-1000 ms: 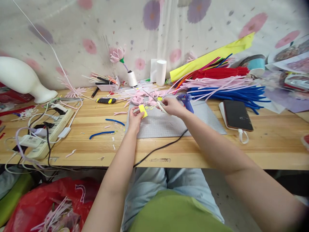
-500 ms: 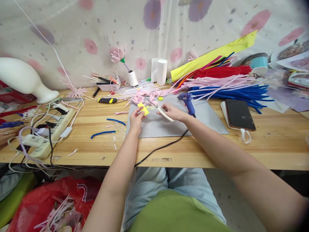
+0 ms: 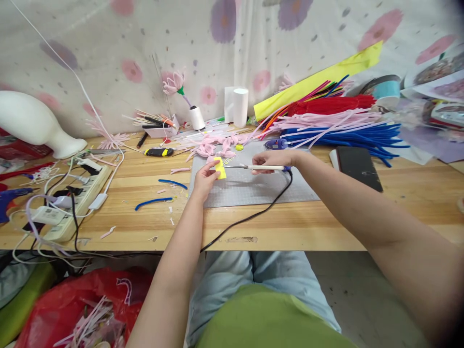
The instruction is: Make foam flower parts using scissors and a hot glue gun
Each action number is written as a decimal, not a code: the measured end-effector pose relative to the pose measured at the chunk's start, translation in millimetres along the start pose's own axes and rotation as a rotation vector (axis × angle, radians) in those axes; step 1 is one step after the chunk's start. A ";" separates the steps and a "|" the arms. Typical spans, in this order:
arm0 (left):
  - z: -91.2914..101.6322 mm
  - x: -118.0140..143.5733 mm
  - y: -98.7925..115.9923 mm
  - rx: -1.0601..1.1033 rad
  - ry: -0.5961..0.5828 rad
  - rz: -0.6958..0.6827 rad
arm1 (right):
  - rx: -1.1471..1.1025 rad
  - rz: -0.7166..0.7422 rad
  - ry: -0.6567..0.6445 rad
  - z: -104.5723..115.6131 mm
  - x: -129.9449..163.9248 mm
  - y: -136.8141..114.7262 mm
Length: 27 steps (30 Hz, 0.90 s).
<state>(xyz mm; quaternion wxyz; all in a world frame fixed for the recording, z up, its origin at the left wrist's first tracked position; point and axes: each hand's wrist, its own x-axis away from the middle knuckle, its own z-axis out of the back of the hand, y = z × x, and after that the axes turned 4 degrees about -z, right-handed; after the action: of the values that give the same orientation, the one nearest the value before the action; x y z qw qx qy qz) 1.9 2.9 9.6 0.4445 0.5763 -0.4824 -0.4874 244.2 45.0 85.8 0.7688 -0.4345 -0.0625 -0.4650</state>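
Observation:
My left hand (image 3: 207,178) pinches a small yellow piece of paper or felt (image 3: 221,169) above the grey cutting mat (image 3: 235,191). In my right hand (image 3: 270,159) is a pair of scissors (image 3: 266,167) with white handles, held level. Their blades point left and reach the yellow piece; whether they are cutting it I cannot tell. Behind my right hand lies a blue glue gun (image 3: 276,144), mostly hidden by the hand. Pink fuzzy loops (image 3: 212,146) and a small yellow-green piece (image 3: 239,147) rest at the mat's back edge.
Bundles of blue (image 3: 344,137) and red pipe cleaners (image 3: 333,105) lie back right, near a black phone-like slab (image 3: 357,169). A power strip (image 3: 79,203) with tangled cables stands left. Short blue stems (image 3: 154,203) and a box cutter (image 3: 158,152) lie left of the mat. A black cord (image 3: 239,224) crosses the front.
The scissors have swung from slanting to level, with their blades now at the yellow piece. My right hand has moved right and turned, covering much of the glue gun. The yellow piece is more upright.

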 end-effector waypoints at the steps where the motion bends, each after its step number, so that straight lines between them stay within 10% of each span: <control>1: 0.1 0.7 0.3 -0.003 -0.029 0.010 | 0.010 0.002 -0.019 1.4 -1.0 -0.9; 27: 1.0 1.7 1.4 -0.029 -0.149 0.038 | 0.013 -0.013 -0.022 13.6 -26.4 -5.5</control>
<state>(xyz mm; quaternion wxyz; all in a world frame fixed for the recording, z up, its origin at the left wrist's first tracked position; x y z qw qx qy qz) 0.8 1.0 10.6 0.4250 0.5227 -0.5178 -0.5272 229.4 71.2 84.4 0.7678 -0.4341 -0.0769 -0.4649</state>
